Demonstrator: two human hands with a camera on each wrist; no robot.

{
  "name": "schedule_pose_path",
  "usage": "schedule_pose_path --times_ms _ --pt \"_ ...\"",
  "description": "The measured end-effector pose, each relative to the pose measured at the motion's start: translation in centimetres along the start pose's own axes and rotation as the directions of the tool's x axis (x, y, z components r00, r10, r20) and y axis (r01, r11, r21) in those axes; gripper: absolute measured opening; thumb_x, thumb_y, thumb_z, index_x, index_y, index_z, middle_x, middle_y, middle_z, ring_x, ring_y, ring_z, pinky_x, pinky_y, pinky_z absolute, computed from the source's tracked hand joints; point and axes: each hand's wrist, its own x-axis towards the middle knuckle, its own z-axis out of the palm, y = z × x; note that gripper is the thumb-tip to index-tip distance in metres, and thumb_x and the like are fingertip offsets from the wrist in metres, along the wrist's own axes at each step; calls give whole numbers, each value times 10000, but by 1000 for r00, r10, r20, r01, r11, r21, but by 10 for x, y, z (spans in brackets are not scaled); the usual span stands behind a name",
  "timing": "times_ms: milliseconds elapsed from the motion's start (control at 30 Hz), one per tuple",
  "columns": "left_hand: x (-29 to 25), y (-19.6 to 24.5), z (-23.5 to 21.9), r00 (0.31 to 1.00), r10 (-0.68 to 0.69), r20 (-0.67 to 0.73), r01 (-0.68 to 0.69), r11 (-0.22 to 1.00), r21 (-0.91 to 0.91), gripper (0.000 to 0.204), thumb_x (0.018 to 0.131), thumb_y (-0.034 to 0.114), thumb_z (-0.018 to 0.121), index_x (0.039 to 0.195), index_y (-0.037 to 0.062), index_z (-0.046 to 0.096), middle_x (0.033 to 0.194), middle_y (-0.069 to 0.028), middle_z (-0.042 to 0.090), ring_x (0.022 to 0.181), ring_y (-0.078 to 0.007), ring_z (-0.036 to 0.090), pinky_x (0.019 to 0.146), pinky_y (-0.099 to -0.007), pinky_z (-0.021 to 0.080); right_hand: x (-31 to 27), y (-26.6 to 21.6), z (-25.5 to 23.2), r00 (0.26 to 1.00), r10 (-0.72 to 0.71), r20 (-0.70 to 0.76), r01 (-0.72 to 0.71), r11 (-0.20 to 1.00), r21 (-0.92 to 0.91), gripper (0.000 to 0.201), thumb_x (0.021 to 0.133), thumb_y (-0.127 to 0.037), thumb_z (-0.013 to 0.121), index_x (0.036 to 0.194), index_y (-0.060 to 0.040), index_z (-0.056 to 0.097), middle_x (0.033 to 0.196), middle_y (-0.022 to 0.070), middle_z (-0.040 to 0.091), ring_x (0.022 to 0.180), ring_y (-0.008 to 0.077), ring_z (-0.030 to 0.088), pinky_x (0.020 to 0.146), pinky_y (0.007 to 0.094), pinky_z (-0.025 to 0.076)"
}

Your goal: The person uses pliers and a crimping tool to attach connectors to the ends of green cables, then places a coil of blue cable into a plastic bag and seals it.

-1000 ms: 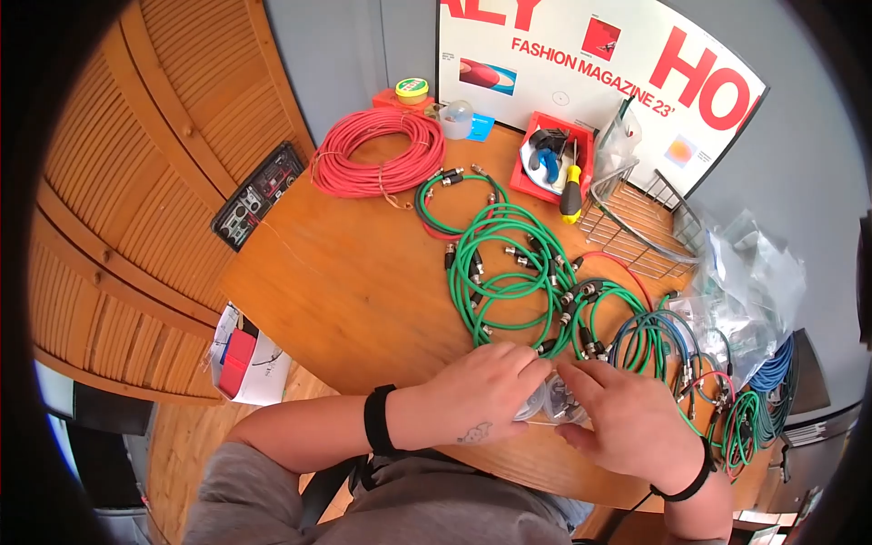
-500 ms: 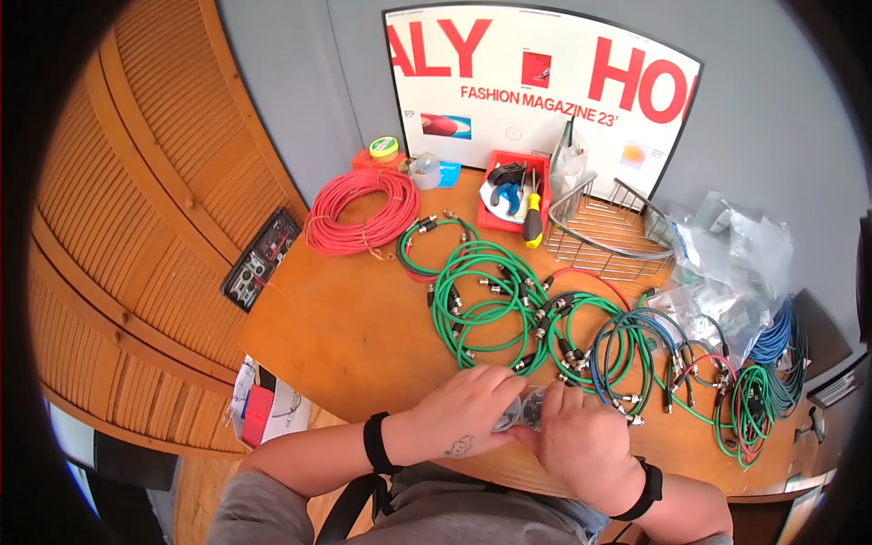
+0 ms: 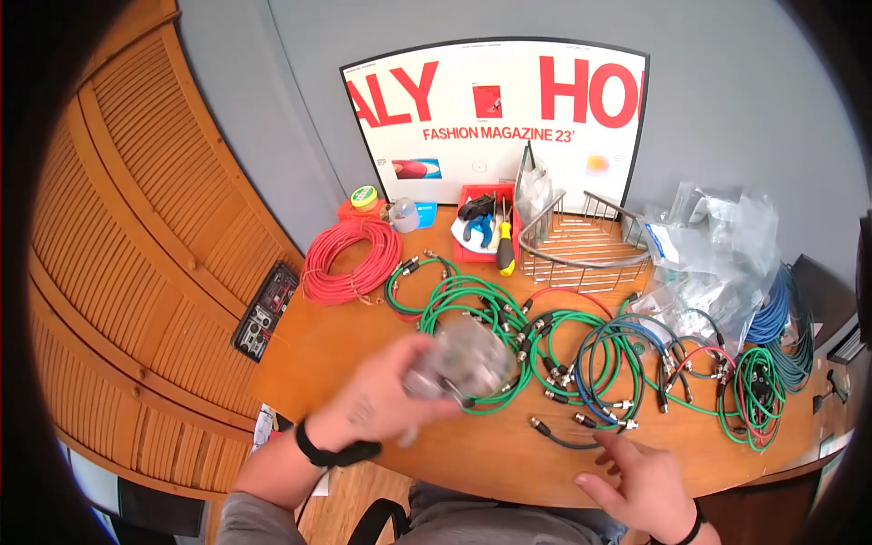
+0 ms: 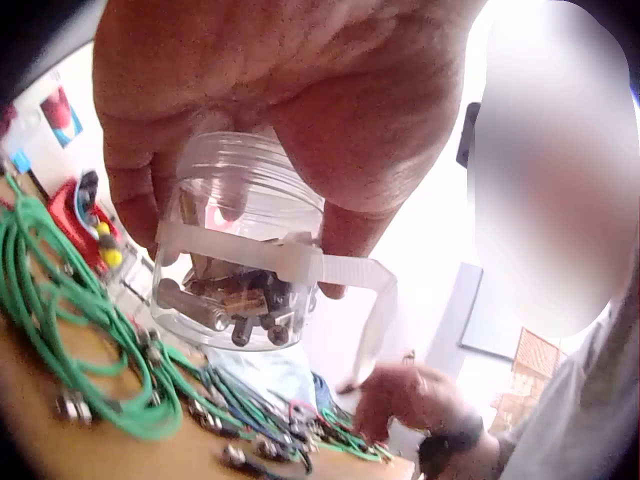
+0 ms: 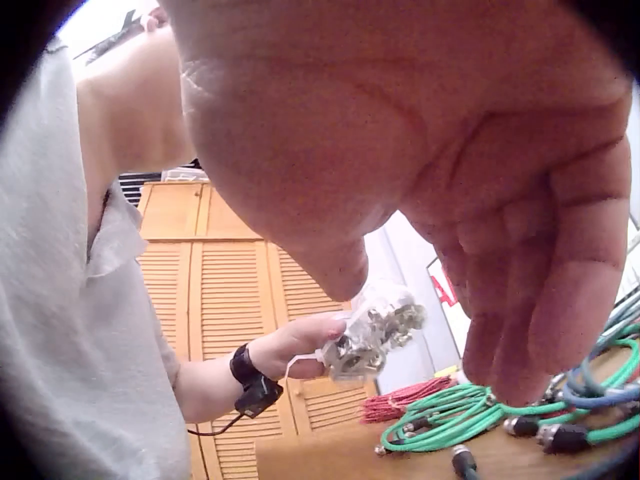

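Note:
My left hand (image 3: 381,395) grips a clear round jar (image 3: 468,359), blurred in the head view, above the near side of the green cable coils (image 3: 472,295). In the left wrist view the jar (image 4: 235,250) has a threaded rim and holds several small metal connectors (image 4: 255,305); a whitish strip (image 4: 345,272) runs across it and hangs off to one side. My right hand (image 3: 640,481) is held over the table's near edge, fingers loosely bent, holding nothing. Below and left of it lies bare wood; black-ended cables (image 3: 568,439) lie just beyond its fingertips.
A red cable coil (image 3: 352,261) lies at the back left. Behind are a red bin (image 3: 472,252) with tools, a wire basket (image 3: 586,245) and clear plastic bags (image 3: 713,272). Blue and green cables (image 3: 609,363) cover the right side. A poster (image 3: 500,109) leans on the wall.
My hands have moved apart from their earlier position together at the jar. The left has lifted the jar leftward and up; the right has let go and moved right. The head view has tilted up.

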Motion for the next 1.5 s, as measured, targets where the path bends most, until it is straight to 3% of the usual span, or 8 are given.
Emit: schedule_pose_path --times_ms 300,833,933,1033,1100,1233,1333,1500 --pt "196 -86 -83 861 299 -411 -153 924 351 715 839 381 681 1391 -2 438 1209 -273 559 1134 -380 562 972 -424 438 -46 33 4 948 302 96 -316 923 219 296 848 -181 709 1084 -15 645 803 170 692 684 275 688 611 342 538" --pt "354 -180 -38 937 22 -348 222 731 646 565 900 459 545 1374 159 480 1138 -293 571 1025 -483 581 887 -548 470 -95 41 -12 869 489 75 -488 821 295 301 833 -153 721 1080 5 654 796 154 691 658 237 679 602 324 535" --pt "373 -231 -45 947 321 -10 -76 257 963 536 860 320 526 1367 149 491 1445 -220 402 997 -443 563 830 -562 481 -94 44 -18 880 472 57 -465 827 316 304 832 -169 722 1079 -5 658 790 162 685 660 260 680 601 337 535" --pt "393 -257 -62 943 313 -114 -89 566 819 494 969 300 440 1374 19 459 1397 -258 475 1206 -412 524 1007 -452 423 -91 49 -16 921 390 -11 -362 863 353 321 834 -193 720 1092 -13 656 796 165 681 690 282 681 622 358 535" --pt "344 -171 -46 974 -61 -218 27 987 -158 524 1013 365 401 1367 -17 466 1360 -235 517 1210 -351 539 1019 -409 408 -90 54 -16 943 331 43 -329 899 289 342 836 -210 714 1114 -20 651 809 162 683 731 297 682 651 371 534" --pt "308 -138 -50 954 100 -283 -23 965 263 554 1026 400 408 1338 -50 493 1304 -184 574 1208 -314 538 1030 -371 391 -84 58 -23 930 332 161 -363 899 245 359 850 -235 691 1137 -24 648 915 171 691 855 302 682 751 367 535" --pt "254 -98 -26 811 220 -543 -228 972 53 479 1026 367 433 1261 -29 566 1160 -115 638 1074 -225 596 913 -326 457 -86 85 -9 928 295 227 -345 909 233 397 882 -385 685 1131 -77 657 827 98 700 688 232 691 629 321 542" --pt "139 -7 50 992 -76 -103 -59 442 -895 312 1020 370 472 900 105 587 710 -2 553 637 -117 550 555 -253 426 -50 106 -27 944 247 221 -306 905 295 313 906 -339 677 1076 -77 678 871 81 712 730 214 693 672 317 538"
